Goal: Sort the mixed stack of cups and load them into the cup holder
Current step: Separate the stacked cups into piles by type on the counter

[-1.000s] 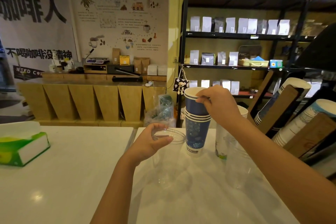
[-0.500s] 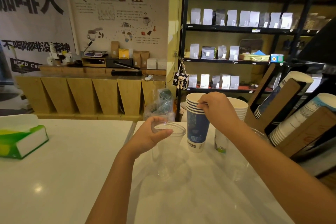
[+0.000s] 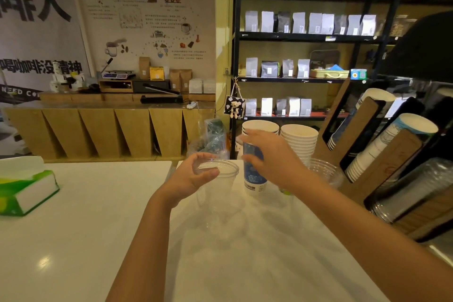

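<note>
A stack of blue paper cups [image 3: 255, 179] stands on the white counter. My right hand [image 3: 270, 154] is in front of its upper part with fingers spread; I cannot tell whether they touch it. My left hand [image 3: 193, 176] grips the rim of a clear plastic cup [image 3: 218, 184] standing just left of the blue stack. Behind the blue stack is a stack of white paper cups [image 3: 300, 142], with clear cups [image 3: 323, 171] beside it. The wooden cup holder [image 3: 382, 162] at the right holds slanted rows of paper cups [image 3: 392, 140] and clear cups.
A green and white tissue box [image 3: 27, 191] lies at the counter's left. A plastic bag [image 3: 210, 137] sits behind the counter's far edge. Black shelves [image 3: 306, 37] with coffee bags stand behind. A seam [image 3: 174, 167] splits the counter into two slabs.
The blue cup my right hand held by the rim has sunk into the blue stack. The right hand has left the rim and now sits lower, fingers spread. The left hand stays on the clear cup.
</note>
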